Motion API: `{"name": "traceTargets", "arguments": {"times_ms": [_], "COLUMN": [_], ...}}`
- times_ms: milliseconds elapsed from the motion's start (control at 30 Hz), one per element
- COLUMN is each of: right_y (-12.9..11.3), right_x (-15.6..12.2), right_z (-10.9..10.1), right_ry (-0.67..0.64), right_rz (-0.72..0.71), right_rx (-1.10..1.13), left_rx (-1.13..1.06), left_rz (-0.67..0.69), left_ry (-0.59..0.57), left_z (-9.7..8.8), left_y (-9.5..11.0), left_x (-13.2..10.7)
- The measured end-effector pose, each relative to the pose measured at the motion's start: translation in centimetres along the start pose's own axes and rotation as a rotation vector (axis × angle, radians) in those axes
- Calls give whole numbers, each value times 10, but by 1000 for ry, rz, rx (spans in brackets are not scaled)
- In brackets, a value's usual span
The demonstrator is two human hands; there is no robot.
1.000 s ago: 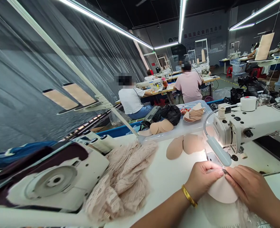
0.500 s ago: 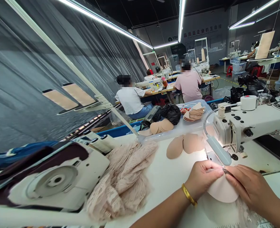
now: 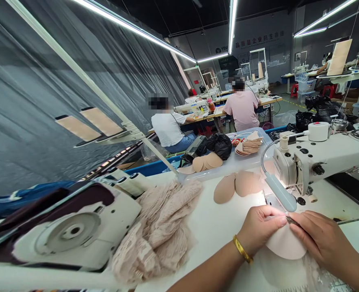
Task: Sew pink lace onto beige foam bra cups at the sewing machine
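A pale beige bra pad (image 3: pixel 286 244) hangs between my two hands beside the sewing machine. My left hand (image 3: pixel 260 227), with a gold bracelet (image 3: pixel 242 249) on its wrist, pinches the pad's upper edge between thumb and fingers. My right hand (image 3: pixel 318 233) is closed at the other side of that edge, its thumb tip touching the pad. A small dark metal tool (image 3: pixel 293 220) shows at my right fingertips; its exact kind is mostly hidden. Just above my hands is the machine's lamp (image 3: pixel 280 194), which hides the needle area. Lace fabric lies under my right wrist.
The white sewing machine (image 3: pixel 334 152) stands at right, with a black phone (image 3: pixel 351 190) beside it. Two beige pads (image 3: pixel 225 188) lie on the table. Crumpled lace fabric (image 3: pixel 164 231) is left of them. A plastic tray (image 3: pixel 266 136) holds more pads. Two people sit ahead.
My hands and the pad stay almost in place. Ahead, the seated person in white has shifted slightly to the right.
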State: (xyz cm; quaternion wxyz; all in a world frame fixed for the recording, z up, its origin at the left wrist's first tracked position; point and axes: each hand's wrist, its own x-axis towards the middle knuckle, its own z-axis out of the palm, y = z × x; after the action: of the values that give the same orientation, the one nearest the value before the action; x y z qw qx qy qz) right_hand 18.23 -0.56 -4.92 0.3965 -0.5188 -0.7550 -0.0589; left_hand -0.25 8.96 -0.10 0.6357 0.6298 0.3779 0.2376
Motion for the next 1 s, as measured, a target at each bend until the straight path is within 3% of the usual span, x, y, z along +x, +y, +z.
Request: {"name": "traceTargets", "arguments": {"times_ms": [1000], "right_y": [0], "right_x": [1], "right_z": [3], "right_ry": [25], "right_rz": [-19], "right_rx": [-15], "left_rx": [3], "left_rz": [11], "left_ry": [3], "left_z": [0], "left_y": [3], "left_x": [-1]}}
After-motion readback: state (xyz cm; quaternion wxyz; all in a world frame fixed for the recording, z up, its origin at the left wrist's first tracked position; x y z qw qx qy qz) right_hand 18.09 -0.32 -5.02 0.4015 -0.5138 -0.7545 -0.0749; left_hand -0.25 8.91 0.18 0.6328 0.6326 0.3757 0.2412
